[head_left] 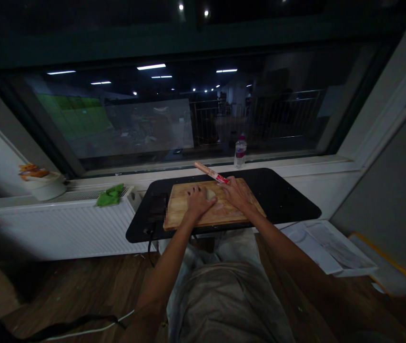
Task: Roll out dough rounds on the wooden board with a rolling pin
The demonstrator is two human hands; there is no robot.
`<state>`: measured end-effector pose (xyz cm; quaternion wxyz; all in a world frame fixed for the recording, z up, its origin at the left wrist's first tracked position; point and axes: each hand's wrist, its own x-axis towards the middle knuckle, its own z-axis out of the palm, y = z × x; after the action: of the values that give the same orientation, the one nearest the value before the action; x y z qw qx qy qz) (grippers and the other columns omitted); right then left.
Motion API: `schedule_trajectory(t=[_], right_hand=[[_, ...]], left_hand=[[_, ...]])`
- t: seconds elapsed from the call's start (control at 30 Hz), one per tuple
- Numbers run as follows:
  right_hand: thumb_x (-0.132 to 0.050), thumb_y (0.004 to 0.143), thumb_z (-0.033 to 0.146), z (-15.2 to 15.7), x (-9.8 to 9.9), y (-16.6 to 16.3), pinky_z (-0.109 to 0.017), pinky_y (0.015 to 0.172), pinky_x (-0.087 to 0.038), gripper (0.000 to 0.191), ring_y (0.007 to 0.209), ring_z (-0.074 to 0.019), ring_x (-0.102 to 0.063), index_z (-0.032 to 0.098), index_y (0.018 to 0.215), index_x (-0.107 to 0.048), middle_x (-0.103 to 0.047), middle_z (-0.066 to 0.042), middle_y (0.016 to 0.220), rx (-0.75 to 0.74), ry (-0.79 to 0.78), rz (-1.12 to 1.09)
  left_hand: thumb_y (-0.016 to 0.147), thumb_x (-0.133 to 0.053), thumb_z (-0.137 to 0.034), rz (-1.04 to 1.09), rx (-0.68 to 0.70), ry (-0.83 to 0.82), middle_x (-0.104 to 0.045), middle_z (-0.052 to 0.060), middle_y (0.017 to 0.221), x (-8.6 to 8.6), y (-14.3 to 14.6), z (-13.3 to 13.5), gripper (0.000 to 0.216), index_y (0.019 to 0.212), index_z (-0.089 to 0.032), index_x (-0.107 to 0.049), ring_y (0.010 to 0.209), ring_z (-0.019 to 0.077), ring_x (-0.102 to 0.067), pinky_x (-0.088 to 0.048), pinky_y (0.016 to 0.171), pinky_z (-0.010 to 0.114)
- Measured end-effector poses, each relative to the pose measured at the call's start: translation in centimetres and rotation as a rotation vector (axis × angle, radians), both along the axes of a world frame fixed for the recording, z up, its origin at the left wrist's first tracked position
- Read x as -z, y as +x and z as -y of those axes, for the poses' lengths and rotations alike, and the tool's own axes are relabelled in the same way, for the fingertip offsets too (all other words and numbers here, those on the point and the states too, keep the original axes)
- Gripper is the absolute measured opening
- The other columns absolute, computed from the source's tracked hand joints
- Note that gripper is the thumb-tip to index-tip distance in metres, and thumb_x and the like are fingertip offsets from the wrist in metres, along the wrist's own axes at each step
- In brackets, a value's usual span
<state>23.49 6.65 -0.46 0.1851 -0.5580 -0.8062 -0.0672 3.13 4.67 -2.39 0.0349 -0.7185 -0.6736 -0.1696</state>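
A light brown wooden board [203, 209] with grain lines lies on a black table [281, 195]; the dough [210, 194] is pale yellow, the cloth [110, 195] green

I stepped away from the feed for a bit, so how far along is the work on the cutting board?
Set up looks done: the wooden cutting board lies on the black table. In hand: the left hand presses a pale lump, seemingly dough, while the right hand rests beside it by a red-and-tan stick-like tool. The lump is thick and whole, so shaping looks barely begun.
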Motion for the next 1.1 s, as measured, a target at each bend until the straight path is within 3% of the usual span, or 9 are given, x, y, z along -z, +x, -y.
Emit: schedule_trajectory(t=[0.23, 0.5, 0.8, 0.93, 1.1], right_hand=[[-0.045, 0.120, 0.034, 0.1, 0.0, -0.1, -0.037, 0.099, -0.055, 0.048, 0.126, -0.0300, -0.066, 0.037, 0.157, -0.074, -0.060, -0.013, 0.153, 0.000, -0.006, -0.022], [-0.045, 0.120, 0.032, -0.3, 0.4, 0.1, -0.037, 0.097, -0.056, 0.048, 0.118, -0.0277, -0.069, 0.037, 0.158, -0.074, -0.059, -0.012, 0.155, 0.009, -0.010, -0.012], [-0.045, 0.119, 0.029, -0.6, 1.0, 0.3, -0.037, 0.101, -0.055, 0.049, 0.126, -0.0282, -0.066, 0.037, 0.158, -0.073, -0.060, -0.011, 0.155, 0.007, 0.023, -0.016], [-0.046, 0.118, 0.027, -0.1, 0.3, 0.0, -0.037, 0.103, -0.054, 0.049, 0.126, -0.0278, -0.066, 0.036, 0.159, -0.073, -0.059, -0.012, 0.157, 0.021, -0.007, 0.011], [-0.046, 0.118, 0.028, 0.0, -0.1, 0.0, -0.037, 0.099, -0.056, 0.049, 0.128, -0.0287, -0.067, 0.035, 0.158, -0.074, -0.058, -0.012, 0.161, 0.020, -0.030, 0.010]], left_hand=[[0.105, -0.065, -0.069, 0.011, 0.029, 0.007, -0.066, 0.022, 0.156, 0.1, -0.2, 0.0, 0.064, 0.145, -0.019, -0.072, 0.145, 0.0434, -0.055, -0.044, 0.121, 0.058], [0.105, -0.061, -0.076, 0.036, 0.113, -0.030, -0.060, 0.016, 0.167, 0.2, -0.4, 0.2, 0.066, 0.151, -0.029, -0.071, 0.154, 0.0454, -0.050, -0.039, 0.128, 0.070], [0.095, -0.079, -0.066, 0.163, 0.303, -0.078, -0.050, 0.007, 0.181, 0.4, -1.7, -0.1, 0.077, 0.166, -0.040, -0.063, 0.163, 0.0417, -0.044, -0.037, 0.135, 0.064], [0.097, -0.078, -0.063, 0.168, 0.329, -0.086, -0.056, 0.005, 0.176, 0.7, -1.8, -0.3, 0.071, 0.162, -0.038, -0.067, 0.159, 0.0399, -0.048, -0.036, 0.136, 0.063], [0.101, -0.071, -0.073, 0.140, 0.268, -0.070, -0.058, 0.009, 0.173, 0.9, -1.4, -0.3, 0.072, 0.160, -0.033, -0.068, 0.158, 0.0402, -0.050, -0.036, 0.135, 0.062]])
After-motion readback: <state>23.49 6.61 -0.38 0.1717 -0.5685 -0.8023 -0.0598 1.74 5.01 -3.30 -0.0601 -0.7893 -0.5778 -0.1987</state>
